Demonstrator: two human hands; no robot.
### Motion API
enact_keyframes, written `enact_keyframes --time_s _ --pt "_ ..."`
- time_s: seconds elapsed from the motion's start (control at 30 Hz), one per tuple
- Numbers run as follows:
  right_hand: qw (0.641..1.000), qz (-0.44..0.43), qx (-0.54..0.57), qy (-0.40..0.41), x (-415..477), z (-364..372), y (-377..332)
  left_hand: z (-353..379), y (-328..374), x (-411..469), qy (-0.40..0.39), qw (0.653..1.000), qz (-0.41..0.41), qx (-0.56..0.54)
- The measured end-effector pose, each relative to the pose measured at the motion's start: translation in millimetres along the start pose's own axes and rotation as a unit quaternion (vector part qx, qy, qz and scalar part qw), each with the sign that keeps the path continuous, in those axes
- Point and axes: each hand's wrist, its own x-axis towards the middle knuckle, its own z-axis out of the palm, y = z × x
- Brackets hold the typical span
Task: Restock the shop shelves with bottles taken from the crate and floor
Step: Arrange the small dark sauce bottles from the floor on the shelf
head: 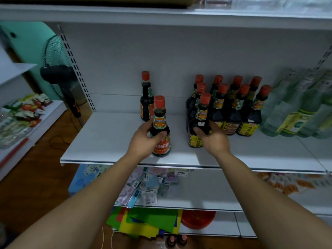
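The left hand (143, 139) curls fingers and thumb round the lower body of a red-labelled dark bottle (159, 114), which stands upright near the front of the white shelf (107, 137). The right hand (213, 137) closes likewise round a yellow-labelled bottle (202, 112) at the front left corner of a packed block of matching bottles (235, 108). To finish well, each base should probably sit flat before the fingers let go. The yellow one wants sliding snug to its neighbours without knocking them, the red one pushing back toward the lone red-labelled bottle (145, 97) behind it. Pale clear bottles (294, 108) stand further right. Two capped bottles (177, 240) wait on the floor below.
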Motion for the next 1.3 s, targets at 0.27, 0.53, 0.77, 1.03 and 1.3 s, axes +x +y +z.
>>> enact_keyframes --time_s 0.27,0.53,0.77,1.03,1.3 --pt "0.997 -0.017 -0.01 0.076 -32 18 3 -19 -11 12 -0.027 0.999 0.015 0.037" --pt "0.997 -0.067 0.027 0.039 -15 80 -60 -61 -31 36 0.01 0.999 0.007 0.045" --pt "0.998 -0.042 0.044 -0.008 27 129 -98 -109 -53 78 0.048 0.998 -0.01 0.033" --pt "0.998 0.019 0.037 -0.053 72 164 -133 -126 -65 140 0.059 0.997 -0.034 0.031" --pt "0.995 -0.012 0.022 -0.094 94 170 -131 -119 -67 174 0.011 0.999 -0.031 0.022"
